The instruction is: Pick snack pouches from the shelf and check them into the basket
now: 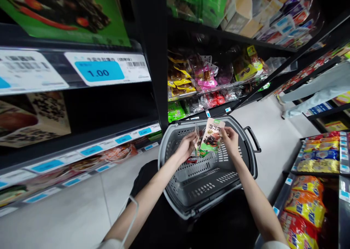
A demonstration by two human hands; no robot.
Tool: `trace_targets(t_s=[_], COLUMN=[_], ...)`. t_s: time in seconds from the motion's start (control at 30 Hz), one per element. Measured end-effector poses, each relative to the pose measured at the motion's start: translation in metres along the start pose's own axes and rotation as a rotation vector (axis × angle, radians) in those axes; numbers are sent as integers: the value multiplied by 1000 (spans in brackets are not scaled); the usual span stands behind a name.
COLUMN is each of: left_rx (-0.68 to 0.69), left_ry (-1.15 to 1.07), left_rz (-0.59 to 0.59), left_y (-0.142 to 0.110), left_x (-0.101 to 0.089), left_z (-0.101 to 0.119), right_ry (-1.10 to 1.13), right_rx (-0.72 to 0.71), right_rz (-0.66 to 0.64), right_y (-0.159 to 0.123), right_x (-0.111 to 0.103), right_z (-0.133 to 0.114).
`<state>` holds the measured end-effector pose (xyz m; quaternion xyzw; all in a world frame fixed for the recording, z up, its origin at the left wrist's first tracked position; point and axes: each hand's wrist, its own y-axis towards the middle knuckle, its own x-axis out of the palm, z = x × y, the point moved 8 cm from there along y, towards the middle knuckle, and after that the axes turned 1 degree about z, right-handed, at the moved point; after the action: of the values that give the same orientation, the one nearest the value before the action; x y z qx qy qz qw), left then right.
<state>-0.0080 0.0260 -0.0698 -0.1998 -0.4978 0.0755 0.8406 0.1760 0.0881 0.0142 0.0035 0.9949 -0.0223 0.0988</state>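
Observation:
Both of my hands are over a grey plastic shopping basket [175, 176] with slotted walls. Between the thumb and fingers of my right hand [231, 139] is the edge of a snack packet [211, 135], pale with a green base and a picture of dark food and red bits. My left hand [188, 145] pinches another packet [196, 141], seen almost edge-on. Beneath them in the basket lie a green packet [202, 153] and a small red and dark packet [192, 160], both partly hidden.
Black shelving with price labels [108, 68] rises close on the left. Ahead, another shelf holds yellow packets [179, 77] and pink packets [205, 76]. Low at the right stands a rack of colourful bags [304, 205]. A person's legs [311, 92] show in the aisle, far right.

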Motion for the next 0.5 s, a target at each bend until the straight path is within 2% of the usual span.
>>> trace_targets(t_s=[0.1, 0.2, 0.27, 0.3, 0.37, 0.43, 0.5], left_rx=[40, 75, 98, 108, 127, 143, 150], left_ry=[86, 178, 225, 242, 262, 268, 265], left_rz=[4, 5, 22, 31, 50, 71, 90], left_y=[0, -2, -3, -3, -2, -1, 0], left_x=[-2, -3, -5, -6, -8, -10, -12], left_z=[0, 2, 4, 5, 6, 7, 8], right_ry=[-12, 31, 29, -41, -316, -629, -819], right_rx=[8, 25, 53, 73, 123, 165, 201], right_rz=[-101, -299, -457, -517, -562, -514, -471], right_y=[-10, -17, -17, -15, -3, 14, 29], right_x=[18, 34, 36, 32, 14, -13, -34], right_z=[-9, -13, -9, -2, 21, 49, 76])
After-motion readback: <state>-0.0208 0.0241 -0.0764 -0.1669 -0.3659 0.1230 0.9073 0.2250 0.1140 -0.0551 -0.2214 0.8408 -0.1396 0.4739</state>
